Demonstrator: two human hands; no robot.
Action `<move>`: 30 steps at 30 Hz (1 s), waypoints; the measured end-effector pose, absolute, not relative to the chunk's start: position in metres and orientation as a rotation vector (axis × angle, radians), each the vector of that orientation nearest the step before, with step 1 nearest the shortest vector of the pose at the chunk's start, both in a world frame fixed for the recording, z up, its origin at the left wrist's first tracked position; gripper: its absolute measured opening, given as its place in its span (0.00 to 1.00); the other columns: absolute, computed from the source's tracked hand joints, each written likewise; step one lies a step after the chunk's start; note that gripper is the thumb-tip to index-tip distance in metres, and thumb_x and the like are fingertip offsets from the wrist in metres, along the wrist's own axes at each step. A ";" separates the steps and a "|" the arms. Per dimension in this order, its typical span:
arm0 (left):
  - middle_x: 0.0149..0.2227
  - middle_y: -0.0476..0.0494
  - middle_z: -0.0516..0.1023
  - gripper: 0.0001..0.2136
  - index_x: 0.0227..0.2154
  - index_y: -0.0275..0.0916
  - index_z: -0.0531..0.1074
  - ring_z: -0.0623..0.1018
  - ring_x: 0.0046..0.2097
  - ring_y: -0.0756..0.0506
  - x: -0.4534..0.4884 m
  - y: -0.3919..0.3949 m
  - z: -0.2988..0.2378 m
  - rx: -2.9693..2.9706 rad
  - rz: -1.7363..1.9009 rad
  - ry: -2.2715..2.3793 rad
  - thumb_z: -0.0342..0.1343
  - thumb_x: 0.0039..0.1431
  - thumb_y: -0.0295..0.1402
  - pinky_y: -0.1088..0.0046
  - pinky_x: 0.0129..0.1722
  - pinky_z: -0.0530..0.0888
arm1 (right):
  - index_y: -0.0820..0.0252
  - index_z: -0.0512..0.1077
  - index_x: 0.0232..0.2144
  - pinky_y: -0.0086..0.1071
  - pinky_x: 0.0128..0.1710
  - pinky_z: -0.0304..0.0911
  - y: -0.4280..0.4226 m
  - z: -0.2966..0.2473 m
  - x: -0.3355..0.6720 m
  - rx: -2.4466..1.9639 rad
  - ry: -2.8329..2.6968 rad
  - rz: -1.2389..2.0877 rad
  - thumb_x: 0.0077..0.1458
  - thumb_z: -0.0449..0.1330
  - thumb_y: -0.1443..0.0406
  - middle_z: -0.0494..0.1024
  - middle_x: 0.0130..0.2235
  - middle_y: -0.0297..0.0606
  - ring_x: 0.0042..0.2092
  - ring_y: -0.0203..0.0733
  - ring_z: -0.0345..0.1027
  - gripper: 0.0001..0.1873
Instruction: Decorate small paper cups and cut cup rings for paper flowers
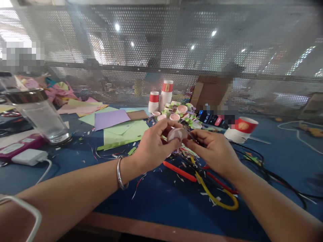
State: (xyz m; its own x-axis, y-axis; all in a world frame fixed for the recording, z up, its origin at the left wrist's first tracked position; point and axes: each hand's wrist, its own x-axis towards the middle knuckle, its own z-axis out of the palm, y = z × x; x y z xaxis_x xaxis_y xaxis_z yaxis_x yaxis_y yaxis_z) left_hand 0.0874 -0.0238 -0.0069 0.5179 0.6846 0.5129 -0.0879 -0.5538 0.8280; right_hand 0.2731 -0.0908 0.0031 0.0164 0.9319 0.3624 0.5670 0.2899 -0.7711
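My left hand (153, 144) is closed around a small round paper cup base (177, 133), held up over the blue table (156, 198). My right hand (214, 151) is pinched against the same piece from the right and seems to grip a thin dark tool, hard to make out. Just behind the hands lies a cluster of cut cup bottoms with green paper petals (180, 112). Under the hands lie scissors with a yellow handle (217, 198) and a red stick (179, 171).
Red and white paper cups (161, 97) are stacked at the back, and another cup (242, 127) lies on its side at right. Coloured paper sheets (113, 124) spread left of centre. A glass jar (42, 117), charger (29, 156), phone (209, 117), cables and paper scraps surround them. A mesh screen (161, 50) backs the table.
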 end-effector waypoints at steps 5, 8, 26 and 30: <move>0.37 0.45 0.79 0.15 0.45 0.38 0.73 0.78 0.36 0.49 0.089 -0.021 -0.005 1.780 1.058 0.498 0.62 0.53 0.29 0.73 0.33 0.76 | 0.58 0.75 0.31 0.33 0.32 0.60 -0.092 0.003 0.273 -1.378 -1.657 0.520 0.56 0.65 0.54 0.75 0.30 0.34 0.31 0.38 0.65 0.13; 0.37 0.45 0.79 0.15 0.44 0.37 0.74 0.77 0.35 0.50 0.090 -0.022 -0.003 1.646 0.992 0.490 0.63 0.52 0.29 0.74 0.33 0.76 | 0.57 0.75 0.31 0.32 0.34 0.63 -0.091 0.004 0.270 -1.323 -1.626 0.574 0.54 0.66 0.58 0.78 0.31 0.34 0.32 0.39 0.68 0.09; 0.35 0.46 0.77 0.12 0.45 0.38 0.71 0.80 0.34 0.48 0.088 -0.020 0.003 1.569 0.984 0.512 0.60 0.58 0.28 0.75 0.27 0.79 | 0.56 0.73 0.26 0.33 0.22 0.47 -0.096 0.009 0.270 -1.376 -1.674 0.421 0.60 0.61 0.56 0.61 0.20 0.26 0.22 0.33 0.49 0.14; 0.33 0.48 0.77 0.15 0.46 0.38 0.70 0.78 0.31 0.50 0.087 -0.016 -0.001 1.775 1.063 0.552 0.61 0.54 0.27 0.77 0.24 0.74 | 0.57 0.75 0.27 0.32 0.22 0.48 -0.096 0.008 0.270 -1.408 -1.670 0.390 0.61 0.61 0.54 0.64 0.20 0.28 0.22 0.33 0.50 0.15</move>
State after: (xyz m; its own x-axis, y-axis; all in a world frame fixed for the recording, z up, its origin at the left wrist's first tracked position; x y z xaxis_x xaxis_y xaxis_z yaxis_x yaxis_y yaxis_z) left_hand 0.0872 -0.0161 -0.0007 0.5183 0.7469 0.4166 -0.0883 -0.4378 0.8947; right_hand 0.2698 -0.0956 0.0080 0.0419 0.9059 0.4215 0.6257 0.3051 -0.7179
